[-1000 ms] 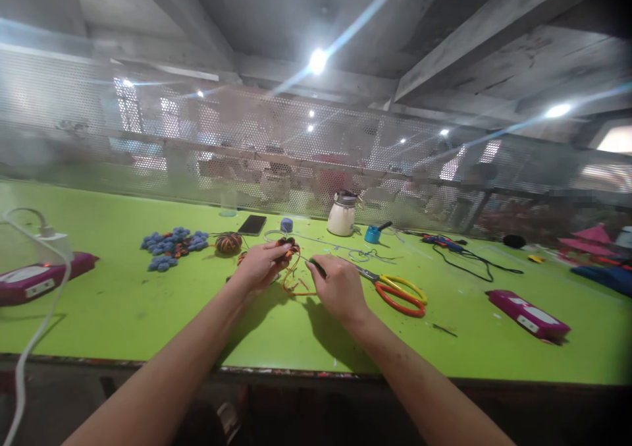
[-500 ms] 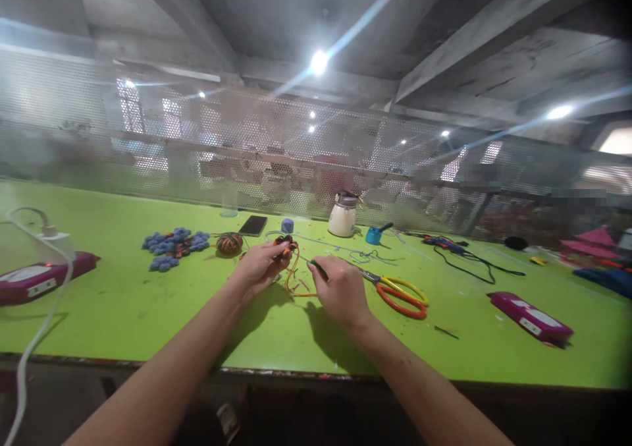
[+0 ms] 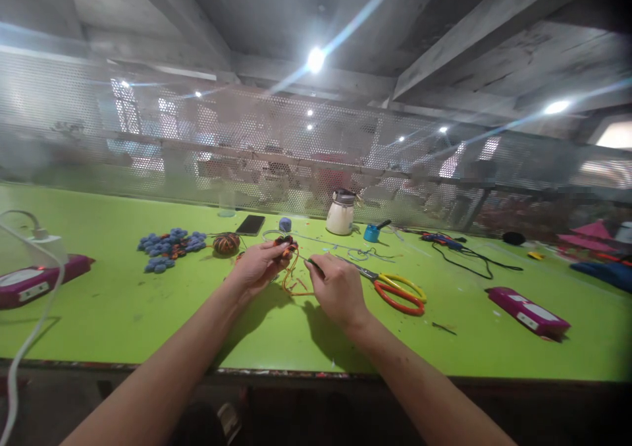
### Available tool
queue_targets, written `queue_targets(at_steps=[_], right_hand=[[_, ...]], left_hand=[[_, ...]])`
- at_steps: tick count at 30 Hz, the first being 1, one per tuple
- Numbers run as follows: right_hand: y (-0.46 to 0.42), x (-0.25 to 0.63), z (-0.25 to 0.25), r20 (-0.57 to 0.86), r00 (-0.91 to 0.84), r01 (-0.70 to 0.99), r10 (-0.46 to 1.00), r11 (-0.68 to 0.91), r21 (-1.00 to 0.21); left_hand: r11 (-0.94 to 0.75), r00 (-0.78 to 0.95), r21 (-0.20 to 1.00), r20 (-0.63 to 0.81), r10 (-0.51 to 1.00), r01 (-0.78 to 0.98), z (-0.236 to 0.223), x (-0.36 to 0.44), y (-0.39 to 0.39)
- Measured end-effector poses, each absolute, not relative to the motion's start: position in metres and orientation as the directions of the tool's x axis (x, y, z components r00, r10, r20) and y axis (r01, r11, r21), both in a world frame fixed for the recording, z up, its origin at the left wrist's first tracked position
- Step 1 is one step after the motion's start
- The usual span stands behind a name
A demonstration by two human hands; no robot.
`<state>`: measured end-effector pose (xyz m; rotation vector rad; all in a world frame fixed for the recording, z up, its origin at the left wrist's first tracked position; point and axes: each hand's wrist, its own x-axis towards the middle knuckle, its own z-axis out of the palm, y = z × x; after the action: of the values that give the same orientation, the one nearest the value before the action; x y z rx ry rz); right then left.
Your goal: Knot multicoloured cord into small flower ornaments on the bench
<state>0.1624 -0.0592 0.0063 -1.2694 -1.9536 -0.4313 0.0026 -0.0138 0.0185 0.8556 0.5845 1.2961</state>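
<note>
Pinched in my left hand (image 3: 257,267) is a small crochet piece (image 3: 286,245) in dark and orange yarn. My right hand (image 3: 340,288) is closed round the dark handle of a crochet hook (image 3: 316,266), whose thin metal shaft points left at the piece. Whether the tip sits in a stitch is too small to tell. Orange yarn (image 3: 291,292) hangs from the piece and loops over the table towards my right hand. Left of my hands lie a ball of dark and orange yarn (image 3: 226,244) and a cluster of blue crocheted flowers (image 3: 170,247).
Scissors (image 3: 399,293) with orange and yellow handles lie right of my right hand. Behind are a phone (image 3: 251,224), a blue yarn ball (image 3: 285,224), a white jug (image 3: 340,214) and a blue pot (image 3: 372,233). Purple power strips (image 3: 528,313) flank the green table (image 3: 162,327).
The whole view has shifted slightly. Both hands keep their grips, and the hook stays close to the crochet piece with hardly any movement.
</note>
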Motion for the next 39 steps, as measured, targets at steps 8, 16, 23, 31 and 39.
queue_targets(at_steps=[8, 16, 23, 31, 39], right_hand=[[-0.053, 0.161, 0.006, 0.718, -0.118, 0.724, 0.686, 0.554, -0.41], [-0.052, 0.162, 0.007, 0.727, -0.07, 0.496, 0.683, 0.657, -0.568], [-0.052, 0.163, 0.006, 0.784, -0.128, 0.432, 0.607, 0.746, -0.507], [-0.052, 0.161, 0.007, 0.605, -0.135, 0.229, 0.785, 0.619, -0.752], [-0.055, 0.165, 0.012, 0.197, -0.31, -0.172, 0.93, 0.148, -0.974]], left_hand=[[0.055, 0.21, 0.802, 0.089, 0.974, -0.595, 0.02, 0.006, -0.017], [0.091, 0.281, 0.771, 0.117, 0.953, -0.63, 0.025, 0.005, -0.024], [0.075, 0.331, 0.825, 0.139, 0.933, -0.56, 0.023, 0.005, -0.027], [0.034, 0.267, 0.848, 0.127, 0.955, -0.528, 0.025, 0.006, -0.029], [-0.035, 0.26, 0.864, 0.189, 0.947, -0.503, 0.029, 0.01, -0.032]])
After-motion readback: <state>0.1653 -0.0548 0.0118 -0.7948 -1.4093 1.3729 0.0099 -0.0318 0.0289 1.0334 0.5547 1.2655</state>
